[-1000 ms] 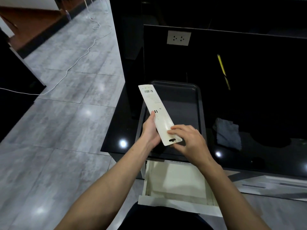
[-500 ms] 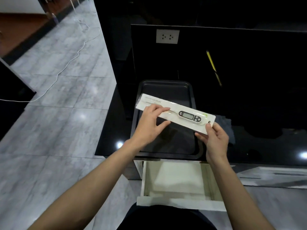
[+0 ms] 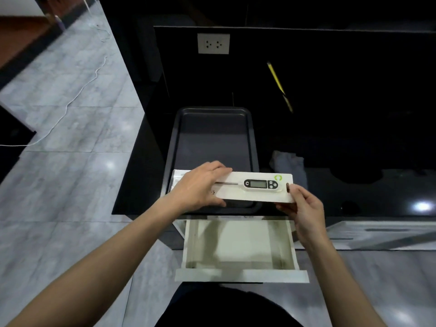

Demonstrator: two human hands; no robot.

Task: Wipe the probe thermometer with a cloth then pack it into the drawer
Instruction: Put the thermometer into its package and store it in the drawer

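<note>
A white probe thermometer [image 3: 260, 184] with a grey display sits in its white card package [image 3: 250, 194], held level and face up over the near end of a dark tray [image 3: 213, 135]. My left hand [image 3: 200, 185] grips the package's left part and covers most of the metal probe. My right hand [image 3: 303, 204] pinches the package's right end. A grey cloth [image 3: 289, 165] lies crumpled on the black counter to the right of the tray. Below my hands, the white drawer [image 3: 240, 274] stands pulled out with nothing in it.
The glossy black counter [image 3: 354, 138] extends right and back. A yellow pencil-like stick [image 3: 277, 81] lies farther back. A white wall socket [image 3: 213, 43] sits on the dark back panel. Grey tiled floor [image 3: 70, 185] with a white cable [image 3: 77, 95] lies to the left.
The package was turned from upright, back side showing, to level and face up. It has since come down toward the near edge of the tray, above the drawer.
</note>
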